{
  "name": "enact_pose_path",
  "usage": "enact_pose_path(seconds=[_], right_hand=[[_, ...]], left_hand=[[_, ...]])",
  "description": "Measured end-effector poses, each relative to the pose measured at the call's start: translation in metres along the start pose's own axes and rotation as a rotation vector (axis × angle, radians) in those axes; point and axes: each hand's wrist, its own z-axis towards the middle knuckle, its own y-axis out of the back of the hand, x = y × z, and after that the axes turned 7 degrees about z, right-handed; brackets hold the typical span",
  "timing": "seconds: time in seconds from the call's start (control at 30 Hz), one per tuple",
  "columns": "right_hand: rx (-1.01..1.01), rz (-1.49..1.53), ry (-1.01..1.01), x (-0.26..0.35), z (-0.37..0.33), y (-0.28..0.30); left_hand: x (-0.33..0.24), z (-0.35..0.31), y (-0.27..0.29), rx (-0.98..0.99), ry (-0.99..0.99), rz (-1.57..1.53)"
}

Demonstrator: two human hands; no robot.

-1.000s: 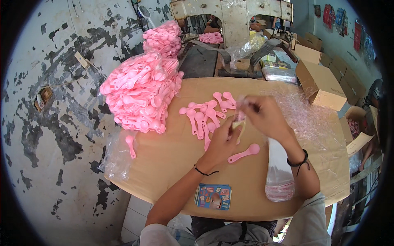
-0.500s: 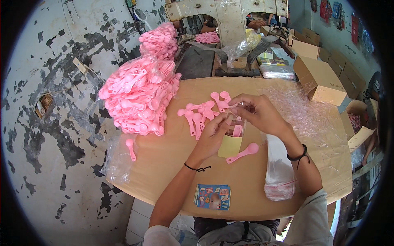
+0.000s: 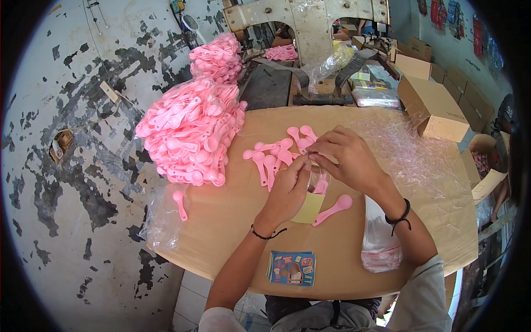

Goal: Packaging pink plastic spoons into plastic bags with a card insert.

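Observation:
Between both hands hangs a small clear plastic bag (image 3: 319, 186) with a pink measuring spoon and a yellow card (image 3: 307, 210) in it. My left hand (image 3: 286, 189) pinches the bag's upper edge on the left side. Fingertips of my right hand (image 3: 347, 156) close on the same edge from the right, meeting the left thumb; the exact grip is partly hidden. Just below the bag, a loose pink spoon (image 3: 334, 210) lies on the table. Several more pink spoons (image 3: 269, 161) lie in a loose group beyond my left hand.
Large bags of pink spoons (image 3: 191, 133) bulk up at the left. Printed cards (image 3: 292, 269) are stacked near the front edge; flat clear bags (image 3: 380, 240) lie by my right forearm. Thin plastic strips (image 3: 409, 152) and a cardboard box (image 3: 431, 108) occupy the right. A metal machine frame (image 3: 310, 33) stands behind.
My right fingers have drawn in against my left fingertips at the bag's top. The bag and card now hang slightly lower and more tilted. The whole view has shifted a little.

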Motion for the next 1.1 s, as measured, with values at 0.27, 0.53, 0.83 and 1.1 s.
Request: enact_pose_path(seconds=[0.27,0.53,0.83,1.1], right_hand=[[0.192,0.037,-0.089,-0.001,-0.004,-0.003],[0.055,0.148,-0.28,-0.008,-0.002,0.009],[0.284,0.781,-0.631,-0.073,-0.023,0.137],[-0.428,0.033,-0.599,-0.156,-0.067,0.141]], left_hand=[[-0.008,-0.004,0.007,0.039,-0.088,0.36],[-0.003,-0.001,-0.009,-0.013,-0.008,0.201],[0.008,0.006,-0.009,-0.14,0.109,-0.654],[0.028,0.011,-0.01,0.133,0.339,-0.528]])
